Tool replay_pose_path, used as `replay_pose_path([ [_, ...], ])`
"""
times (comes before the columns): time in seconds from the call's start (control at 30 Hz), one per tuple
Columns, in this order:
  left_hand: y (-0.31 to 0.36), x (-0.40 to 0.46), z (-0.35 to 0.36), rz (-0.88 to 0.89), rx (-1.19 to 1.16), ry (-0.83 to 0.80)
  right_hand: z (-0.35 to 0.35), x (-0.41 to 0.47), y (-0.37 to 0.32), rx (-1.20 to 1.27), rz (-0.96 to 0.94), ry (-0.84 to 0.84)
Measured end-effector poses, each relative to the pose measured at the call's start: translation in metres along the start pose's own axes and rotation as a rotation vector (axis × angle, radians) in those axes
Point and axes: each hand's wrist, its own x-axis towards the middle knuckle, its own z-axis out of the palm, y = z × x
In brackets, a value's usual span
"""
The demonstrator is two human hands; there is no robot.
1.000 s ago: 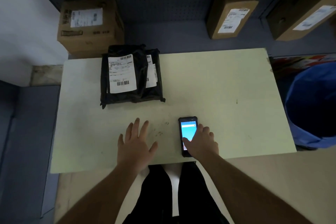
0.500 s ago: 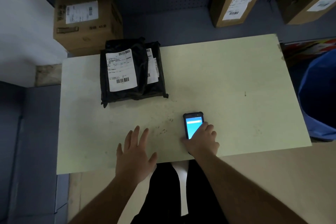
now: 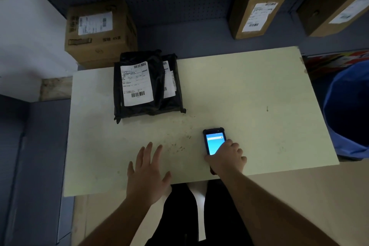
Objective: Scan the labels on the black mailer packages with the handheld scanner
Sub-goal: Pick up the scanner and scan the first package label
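Note:
Two black mailer packages (image 3: 139, 104) lie stacked at the far left of the pale table (image 3: 249, 90), each with a white barcode label facing up; the lower one (image 3: 171, 78) peeks out on the right. A handheld scanner (image 3: 213, 140) with a lit blue screen lies near the front edge. My right hand (image 3: 227, 157) is curled around its lower half, thumb on its left side. My left hand (image 3: 148, 171) hovers flat with fingers spread over the table front, holding nothing.
A cardboard box (image 3: 97, 32) stands behind the mailers on the left. Two more labelled boxes (image 3: 257, 8) (image 3: 337, 4) lean against the pegboard shelf at the back right. A blue bin (image 3: 349, 114) sits beside the table's right edge.
My right hand has closed further around the scanner's lower half. The left hand stays spread over the table. The camera view has shifted slightly.

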Motion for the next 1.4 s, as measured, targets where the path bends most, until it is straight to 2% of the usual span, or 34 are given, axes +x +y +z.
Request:
replay_pose_path([
  [0.2, 0.001, 0.010, -0.020, -0.017, -0.022, 0.062, -0.019, -0.003, 0.006, 0.208, 0.022, -0.068],
  [0.57, -0.001, 0.034, -0.070, -0.058, -0.087, 0.256, -0.056, -0.024, -0.017, 0.291, -0.140, -0.070],
  [0.8, -0.012, 0.070, -0.102, -0.184, -0.298, 0.371, -0.079, -0.034, -0.046, 0.317, -0.261, -0.015],
  [0.93, -0.012, 0.093, -0.115, -0.323, -0.536, 0.410, -0.086, -0.034, -0.056, 0.310, -0.298, 0.003],
  [1.1, -0.007, 0.125, -0.128, -0.467, -0.760, 0.362, -0.094, -0.031, -0.061, 0.302, -0.312, 0.010],
  [1.4, 0.004, 0.159, -0.134, -0.627, -0.855, 0.202, -0.105, -0.023, -0.061, 0.348, -0.288, 0.004],
])
